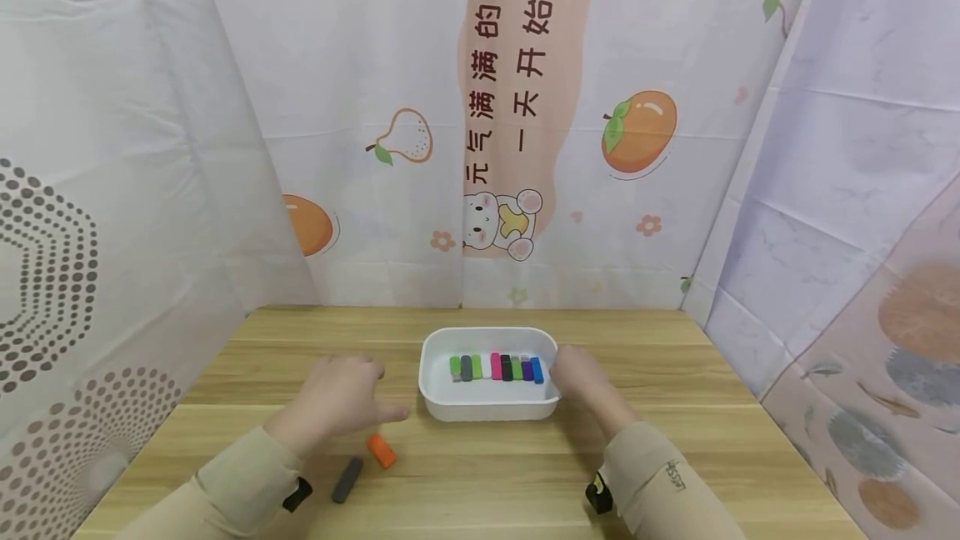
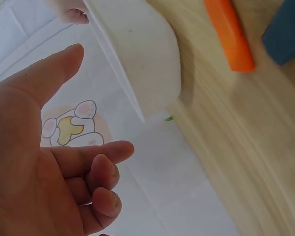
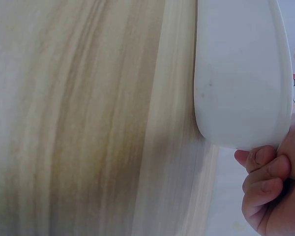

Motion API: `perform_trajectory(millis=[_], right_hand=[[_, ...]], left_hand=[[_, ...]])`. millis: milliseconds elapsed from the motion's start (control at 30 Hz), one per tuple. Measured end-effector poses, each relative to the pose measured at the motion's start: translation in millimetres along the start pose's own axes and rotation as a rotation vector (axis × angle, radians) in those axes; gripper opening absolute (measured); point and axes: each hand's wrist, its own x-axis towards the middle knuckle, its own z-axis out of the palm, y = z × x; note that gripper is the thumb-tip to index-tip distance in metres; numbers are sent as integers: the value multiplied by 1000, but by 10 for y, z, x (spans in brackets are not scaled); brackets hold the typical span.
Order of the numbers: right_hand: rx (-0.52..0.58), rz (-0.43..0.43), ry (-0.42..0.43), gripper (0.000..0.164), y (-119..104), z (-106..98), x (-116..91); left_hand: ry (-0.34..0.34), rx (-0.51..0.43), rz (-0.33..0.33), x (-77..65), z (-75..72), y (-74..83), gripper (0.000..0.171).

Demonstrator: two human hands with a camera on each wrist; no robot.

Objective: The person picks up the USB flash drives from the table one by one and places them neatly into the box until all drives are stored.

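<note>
My left hand (image 1: 339,398) hovers left of a white plastic basin (image 1: 487,412), holding nothing. Its thumb and forefinger are spread apart, while the other fingers bend loosely, as the left wrist view shows. The right hand (image 1: 579,373) grips the basin's right end, fingers curled at the rim (image 3: 268,172); its thumb is hidden in the right wrist view. Inside the basin lies a row of several small coloured bars, among them a pink bar (image 1: 496,366), a black bar (image 1: 506,368) and a blue bar (image 1: 537,370).
On the wooden table (image 1: 465,490), an orange bar (image 1: 381,450) and a dark grey bar (image 1: 347,480) lie in front of the left hand. A printed curtain (image 1: 360,215) hangs along the table's back edge, with more cloth at both sides.
</note>
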Motion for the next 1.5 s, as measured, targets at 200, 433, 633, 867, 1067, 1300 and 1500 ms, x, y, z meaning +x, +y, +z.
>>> perform_trajectory(millis=[200, 433, 633, 867, 1067, 1300, 1500], right_hand=[[0, -16, 3, 20, 7, -17, -3], [37, 11, -12, 22, -7, -16, -14], [1, -15, 11, 19, -6, -16, 5], [-4, -19, 11, 17, 1, -6, 16], [-32, -29, 25, 16, 1, -2, 18], [-33, -16, 27, 17, 2, -6, 22], [-35, -22, 25, 17, -5, -17, 4]], left_hand=[[-67, 15, -37, -47, 100, 9, 89], [-130, 17, -58, -110, 200, 21, 73], [-129, 26, -52, -166, 281, 34, 62], [-98, 36, -6, -217, 397, 34, 57], [-44, 83, 24, -235, 469, 24, 52], [-77, 94, 33, -245, 522, 22, 50], [-103, 65, 18, -235, 547, 21, 48]])
